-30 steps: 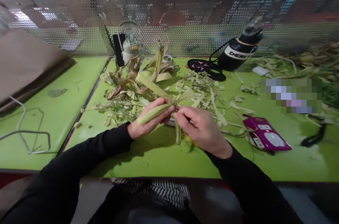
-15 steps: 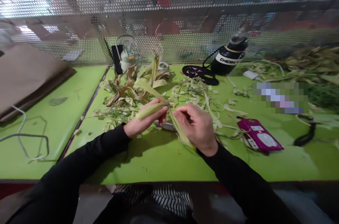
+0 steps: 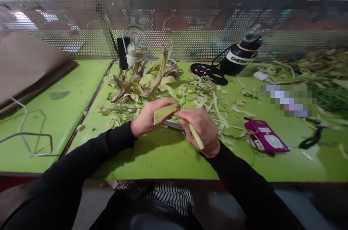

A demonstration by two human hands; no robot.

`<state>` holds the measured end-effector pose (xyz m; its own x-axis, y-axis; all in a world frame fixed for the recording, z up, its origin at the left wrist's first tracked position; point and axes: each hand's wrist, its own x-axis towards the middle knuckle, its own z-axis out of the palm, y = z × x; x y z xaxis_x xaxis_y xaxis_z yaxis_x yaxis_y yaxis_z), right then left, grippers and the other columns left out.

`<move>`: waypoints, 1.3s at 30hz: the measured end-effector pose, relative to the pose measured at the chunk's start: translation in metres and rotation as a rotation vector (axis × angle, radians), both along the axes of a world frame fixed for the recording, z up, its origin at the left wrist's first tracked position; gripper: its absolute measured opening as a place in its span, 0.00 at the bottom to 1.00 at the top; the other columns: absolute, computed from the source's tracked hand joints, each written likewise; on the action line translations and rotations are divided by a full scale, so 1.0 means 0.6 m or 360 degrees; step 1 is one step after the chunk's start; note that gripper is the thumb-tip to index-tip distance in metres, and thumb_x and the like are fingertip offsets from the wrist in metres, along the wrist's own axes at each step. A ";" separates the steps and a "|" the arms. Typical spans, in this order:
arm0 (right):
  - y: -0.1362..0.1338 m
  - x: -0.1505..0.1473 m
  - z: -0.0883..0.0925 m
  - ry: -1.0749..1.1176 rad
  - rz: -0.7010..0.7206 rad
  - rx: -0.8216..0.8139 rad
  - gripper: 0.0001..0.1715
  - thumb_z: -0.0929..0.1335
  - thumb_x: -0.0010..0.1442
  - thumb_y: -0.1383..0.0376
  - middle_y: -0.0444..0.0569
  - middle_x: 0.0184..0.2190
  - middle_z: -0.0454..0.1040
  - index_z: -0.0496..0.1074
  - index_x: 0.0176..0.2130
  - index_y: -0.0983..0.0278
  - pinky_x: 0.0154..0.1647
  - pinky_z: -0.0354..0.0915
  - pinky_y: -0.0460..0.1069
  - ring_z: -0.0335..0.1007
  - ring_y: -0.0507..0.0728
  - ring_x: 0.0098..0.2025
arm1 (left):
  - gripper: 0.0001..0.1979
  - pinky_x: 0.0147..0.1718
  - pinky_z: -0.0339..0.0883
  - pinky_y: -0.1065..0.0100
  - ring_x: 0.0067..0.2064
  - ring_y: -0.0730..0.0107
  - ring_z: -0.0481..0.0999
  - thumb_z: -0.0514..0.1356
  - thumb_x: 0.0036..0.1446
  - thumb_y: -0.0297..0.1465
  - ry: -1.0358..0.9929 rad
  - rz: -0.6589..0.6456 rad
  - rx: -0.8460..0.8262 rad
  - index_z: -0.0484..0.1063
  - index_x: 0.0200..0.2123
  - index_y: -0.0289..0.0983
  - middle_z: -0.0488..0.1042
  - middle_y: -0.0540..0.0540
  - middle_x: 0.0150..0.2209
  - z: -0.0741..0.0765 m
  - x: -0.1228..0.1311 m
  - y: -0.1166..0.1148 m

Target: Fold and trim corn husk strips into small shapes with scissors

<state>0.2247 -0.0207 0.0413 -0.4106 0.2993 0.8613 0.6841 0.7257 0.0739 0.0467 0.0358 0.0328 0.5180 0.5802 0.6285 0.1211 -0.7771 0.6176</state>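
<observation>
My left hand (image 3: pixel 148 117) is closed around a pale green leaf strip (image 3: pixel 164 112) held above the green table (image 3: pixel 163 157). My right hand (image 3: pixel 202 128) pinches the same strip where it folds, and a narrow end of the leaf (image 3: pixel 196 136) hangs down across its palm. Both hands meet near the middle of the table, in front of a heap of dried and green leaves (image 3: pixel 144 83). A metal blade-like tool (image 3: pixel 174 124) lies on the table just under the hands, mostly hidden.
Leaf scraps (image 3: pixel 206 94) cover the table behind the hands. A magenta power strip (image 3: pixel 265 138) lies to the right, a black bottle (image 3: pixel 240 56) and a small fan (image 3: pixel 135 47) stand by the perforated metal screen (image 3: pixel 174 16). A brown bag (image 3: pixel 29 65) and grey cable (image 3: pixel 27 136) are left.
The long leaf strip has been folded shorter between the hands. My right hand has turned, and the loose end now points down and right across its palm.
</observation>
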 end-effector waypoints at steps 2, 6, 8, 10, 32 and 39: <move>-0.005 -0.002 0.000 -0.0052 0.0011 0.0004 0.06 0.64 0.67 0.70 0.51 0.34 0.77 0.68 0.45 0.65 0.36 0.71 0.49 0.72 0.55 0.36 | 0.19 0.34 0.69 0.69 0.31 0.70 0.75 0.50 0.69 0.38 0.0095 0.0119 0.0298 0.73 0.34 0.33 0.76 0.45 0.28 0.000 0.001 -0.003; -0.017 -0.010 0.002 -0.0159 0.0010 -0.0008 0.06 0.62 0.68 0.69 0.50 0.32 0.75 0.68 0.43 0.63 0.33 0.70 0.51 0.68 0.55 0.33 | 0.17 0.33 0.69 0.71 0.33 0.70 0.77 0.47 0.70 0.32 0.0115 0.0252 0.0575 0.73 0.36 0.32 0.78 0.44 0.31 0.000 0.007 -0.015; -0.022 -0.013 0.003 -0.0190 0.0031 -0.0008 0.05 0.63 0.67 0.70 0.50 0.32 0.75 0.68 0.43 0.64 0.33 0.70 0.51 0.68 0.56 0.33 | 0.15 0.36 0.71 0.72 0.35 0.71 0.78 0.48 0.70 0.31 0.0066 0.0231 0.0578 0.73 0.40 0.32 0.79 0.43 0.35 -0.002 0.009 -0.019; -0.023 -0.016 0.002 -0.0192 0.0069 -0.0024 0.05 0.63 0.67 0.71 0.50 0.32 0.75 0.68 0.43 0.64 0.34 0.69 0.51 0.67 0.56 0.33 | 0.13 0.38 0.72 0.71 0.38 0.71 0.79 0.49 0.69 0.31 -0.0015 0.0169 0.0492 0.73 0.42 0.33 0.79 0.44 0.37 -0.005 0.009 -0.020; 0.030 0.030 0.014 0.0438 -0.0028 -0.1107 0.08 0.65 0.66 0.62 0.48 0.33 0.76 0.71 0.36 0.62 0.34 0.63 0.48 0.70 0.54 0.34 | 0.17 0.36 0.73 0.69 0.34 0.72 0.76 0.65 0.57 0.42 -0.0112 -0.0474 -0.1135 0.76 0.36 0.32 0.77 0.45 0.32 0.010 -0.005 0.018; 0.026 0.032 0.023 0.0592 0.0096 -0.1221 0.09 0.68 0.65 0.60 0.46 0.32 0.76 0.74 0.37 0.63 0.27 0.60 0.47 0.67 0.51 0.28 | 0.25 0.32 0.68 0.69 0.30 0.73 0.67 0.56 0.62 0.51 0.0141 -0.0502 -0.0994 0.72 0.27 0.35 0.69 0.48 0.27 0.028 -0.008 0.006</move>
<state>0.2437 -0.0051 0.0550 -0.1753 0.8414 0.5112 0.5253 0.5190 -0.6743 0.0416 0.0395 0.0496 0.7549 0.6322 0.1745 0.0189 -0.2870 0.9577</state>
